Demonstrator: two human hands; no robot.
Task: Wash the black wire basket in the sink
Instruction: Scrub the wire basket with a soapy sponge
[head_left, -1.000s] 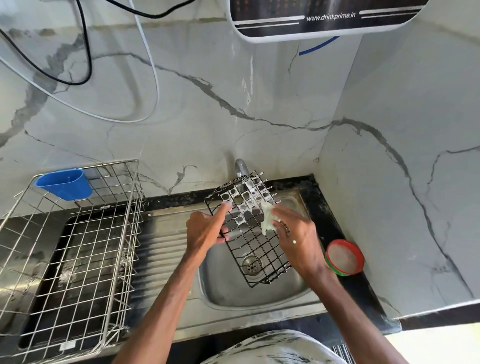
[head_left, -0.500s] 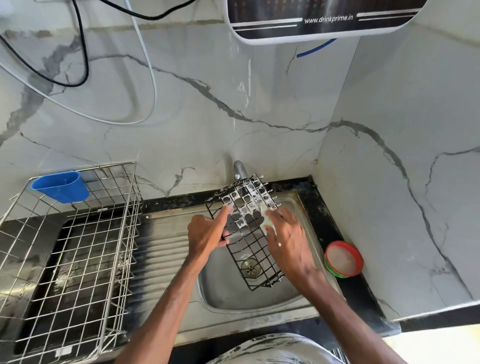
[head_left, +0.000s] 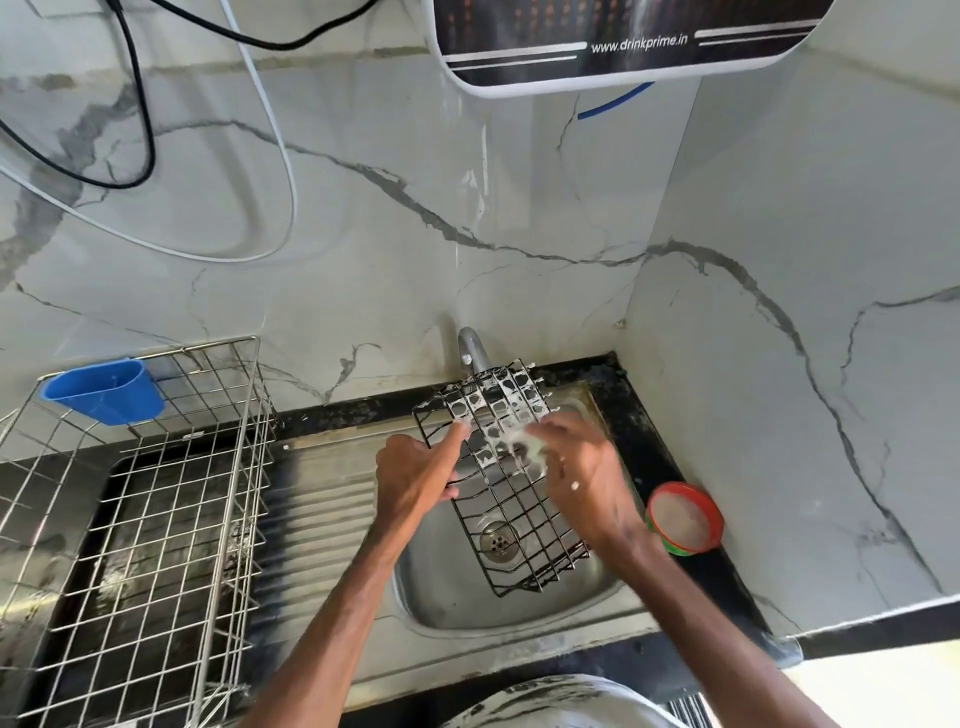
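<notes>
The black wire basket leans tilted over the steel sink, its far end white with foam by the tap. The left hand grips its left edge, forefinger stretched along the wire. The right hand, blurred, curls round a pale sudsy pad pressed onto the grid.

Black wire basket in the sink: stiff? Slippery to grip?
Probably stiff: the basket holds its shape, held tilted by the left hand at one edge. Likely slippery: suds coat its upper wires. Open mesh suggests light.

Soapy black wire basket, tilted over the steel sink bowl.
</notes>
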